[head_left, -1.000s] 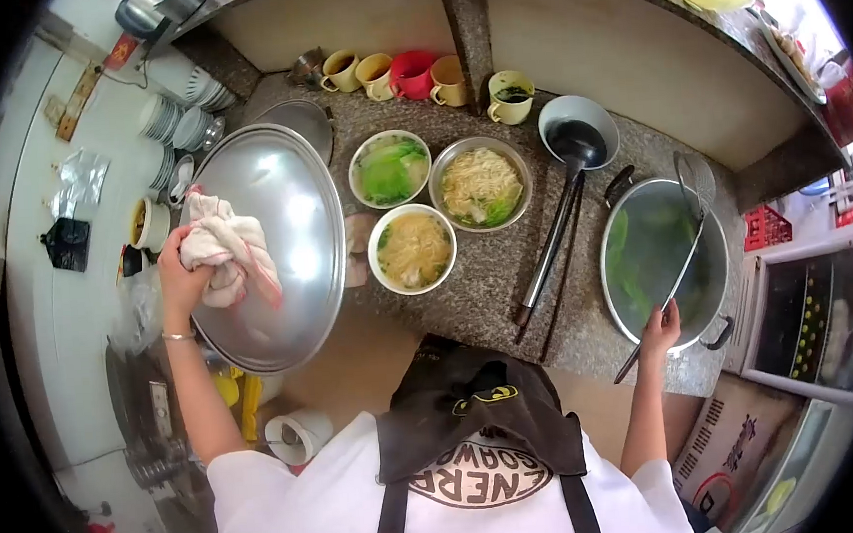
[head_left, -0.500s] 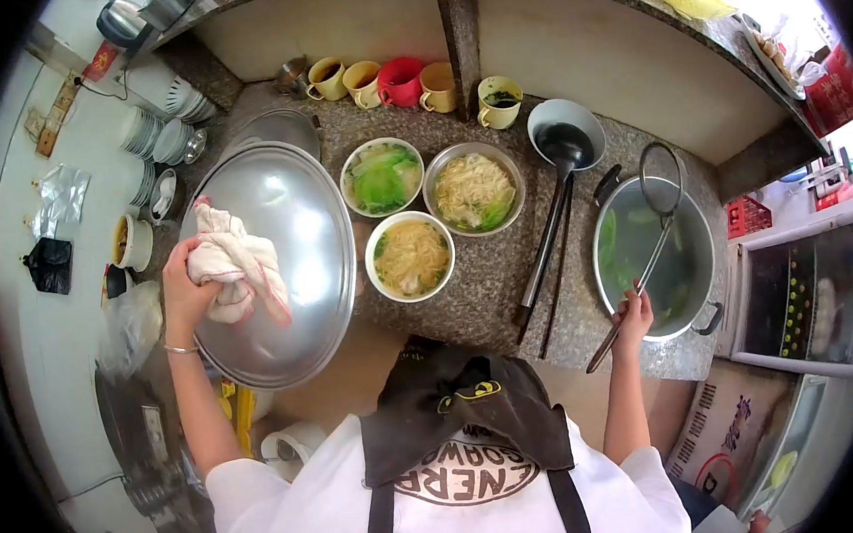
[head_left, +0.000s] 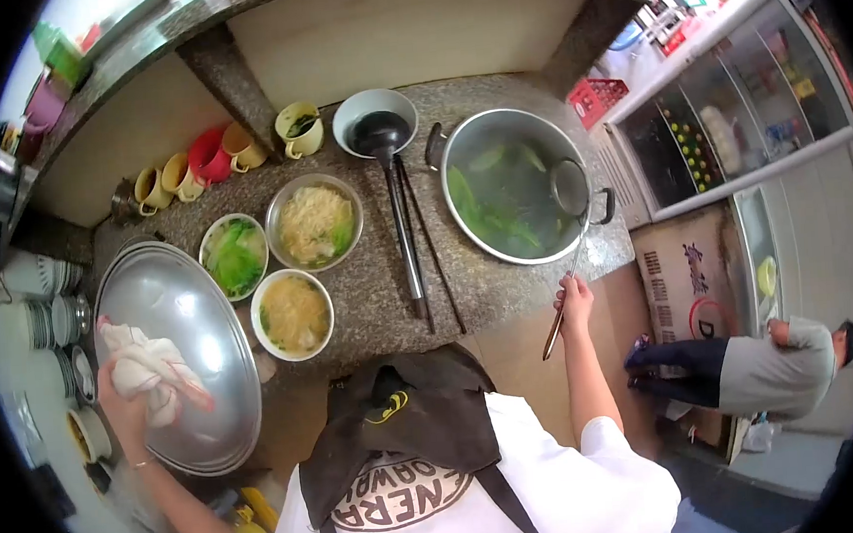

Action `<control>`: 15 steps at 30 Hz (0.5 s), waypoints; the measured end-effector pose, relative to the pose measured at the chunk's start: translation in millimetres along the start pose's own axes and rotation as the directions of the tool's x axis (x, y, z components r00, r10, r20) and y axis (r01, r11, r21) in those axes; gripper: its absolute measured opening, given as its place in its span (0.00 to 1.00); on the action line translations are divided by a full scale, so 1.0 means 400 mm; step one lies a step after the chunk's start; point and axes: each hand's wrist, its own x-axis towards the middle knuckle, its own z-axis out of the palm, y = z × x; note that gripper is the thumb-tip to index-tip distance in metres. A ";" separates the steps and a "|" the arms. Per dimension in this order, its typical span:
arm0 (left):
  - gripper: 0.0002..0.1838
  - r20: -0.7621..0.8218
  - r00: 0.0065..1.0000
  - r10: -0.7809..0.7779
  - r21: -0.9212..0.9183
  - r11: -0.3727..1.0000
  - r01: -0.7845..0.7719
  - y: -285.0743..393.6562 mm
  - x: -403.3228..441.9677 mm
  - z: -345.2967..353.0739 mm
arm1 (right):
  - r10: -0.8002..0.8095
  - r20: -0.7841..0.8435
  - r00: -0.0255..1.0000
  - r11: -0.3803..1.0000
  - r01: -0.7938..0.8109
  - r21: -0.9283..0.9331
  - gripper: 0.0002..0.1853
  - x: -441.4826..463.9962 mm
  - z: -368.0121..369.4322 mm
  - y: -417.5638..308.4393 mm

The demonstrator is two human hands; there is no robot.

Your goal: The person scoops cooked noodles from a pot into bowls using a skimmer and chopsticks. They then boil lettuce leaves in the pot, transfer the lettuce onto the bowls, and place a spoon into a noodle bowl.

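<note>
My left hand [head_left: 122,402] is closed on a white cloth [head_left: 157,366] with red edging, bunched on top of a large domed metal lid [head_left: 199,300]. Whatever handle lies under the cloth is hidden. The lid is tilted at the left end of the counter. In my right hand [head_left: 574,306] is the handle of a wire-mesh strainer [head_left: 569,187]. Its round head is over the right side of a big metal pot [head_left: 467,125], at or just above the water; I cannot tell which. Green leaves float in the cloudy water of that pot.
Between lid and pot stand a bowl of greens [head_left: 236,259], a noodle bowl [head_left: 294,316] and a metal bowl of noodles [head_left: 314,223]. A ladle [head_left: 399,219] rests in a grey bowl [head_left: 347,110], beside chopsticks [head_left: 436,256]. Several mugs [head_left: 210,158] line the back. Another person [head_left: 775,367] stands right.
The view has swung to the right, bringing another person into sight. My right hand has moved the strainer's head to the pot's right side. My left hand keeps hold of the cloth on the lid.
</note>
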 end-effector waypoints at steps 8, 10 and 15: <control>0.27 0.075 0.992 0.104 -0.058 0.993 -0.100 0.032 0.061 0.035 | 0.060 0.026 0.998 0.994 -0.058 -0.094 0.06 0.002 -0.009 0.044; 0.27 0.083 0.992 0.096 -0.122 0.989 -0.085 0.038 0.067 0.040 | 0.081 0.032 0.996 0.992 -0.078 -0.101 0.07 0.004 -0.021 0.044; 0.26 0.097 0.991 0.096 -0.097 0.991 -0.087 0.067 0.060 0.036 | 0.332 0.122 0.935 0.943 -0.327 -0.058 0.07 -0.012 -0.023 0.006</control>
